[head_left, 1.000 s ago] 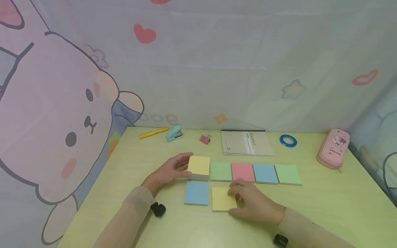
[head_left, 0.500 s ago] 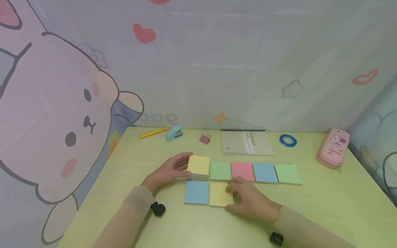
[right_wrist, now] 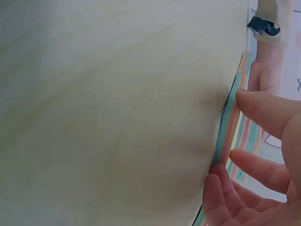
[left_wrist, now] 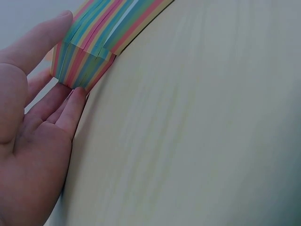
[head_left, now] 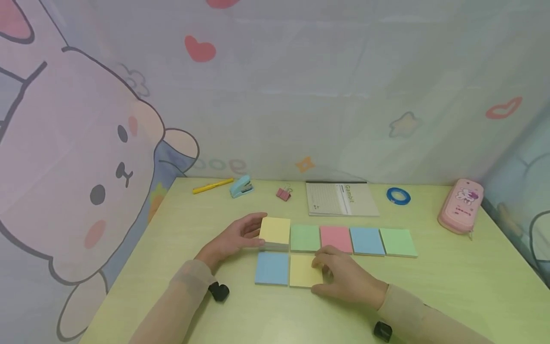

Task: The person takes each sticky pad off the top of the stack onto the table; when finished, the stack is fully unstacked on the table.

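Note:
My left hand holds the left side of a tall, yellow-topped stack of sticky notes, thumb at the front corner and fingers behind. In the left wrist view the stack's sides show many coloured layers. With thumb and fingers, my right hand pinches the right side of a thin yellow sticky note pad on the table. That pad lies right beside a blue pad in the front row. Behind, a green pad, a pink pad, a blue pad and a light green pad continue rightward from the stack.
Along the back of the table lie a yellow pen, a light blue stapler, a pink binder clip, a notebook and a blue tape roll. A pink pencil case is at the right edge.
The right hand has slid the yellow pad left and slightly back, up against the blue pad, within the first half second; since then it has stayed put. The left hand has not moved.

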A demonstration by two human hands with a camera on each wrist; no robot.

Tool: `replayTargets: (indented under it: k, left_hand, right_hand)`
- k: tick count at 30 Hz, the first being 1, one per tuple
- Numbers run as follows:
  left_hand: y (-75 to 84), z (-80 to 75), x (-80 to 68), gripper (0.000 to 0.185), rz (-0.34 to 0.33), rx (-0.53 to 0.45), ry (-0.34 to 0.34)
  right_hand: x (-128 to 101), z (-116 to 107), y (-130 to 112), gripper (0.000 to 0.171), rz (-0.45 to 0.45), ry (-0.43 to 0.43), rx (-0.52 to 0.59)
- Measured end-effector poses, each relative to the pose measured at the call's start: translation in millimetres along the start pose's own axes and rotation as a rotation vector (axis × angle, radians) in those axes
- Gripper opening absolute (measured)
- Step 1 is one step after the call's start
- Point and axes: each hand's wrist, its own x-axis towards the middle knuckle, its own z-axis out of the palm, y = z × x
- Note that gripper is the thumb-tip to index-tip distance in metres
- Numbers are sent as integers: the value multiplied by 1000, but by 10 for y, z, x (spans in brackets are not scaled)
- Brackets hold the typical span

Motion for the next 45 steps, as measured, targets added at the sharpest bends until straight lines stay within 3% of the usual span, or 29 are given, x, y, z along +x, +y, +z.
replayTargets:
  k: [8, 17, 25, 30, 45]
  left_hand:
    - [-16, 0, -11, 80, -10, -7, 6]
    - [-17, 2, -16, 82, -4, -14, 6]
    - [-32, -1, 3, 81, 26, -7, -1]
    - [-46, -15, 10, 79, 37, -16, -7]
    - [-34, -17, 3, 82, 48, -17, -19]
  right_hand:
    - [59, -123, -33, 40, -38, 42, 38]
    - [458, -168, -80, 55, 18, 125, 99]
    - [830, -107, -172, 79, 120, 87, 164]
    - [985, -15, -200, 87, 137, 46, 194]
    - [1138, 109, -149, 74, 95, 35, 47]
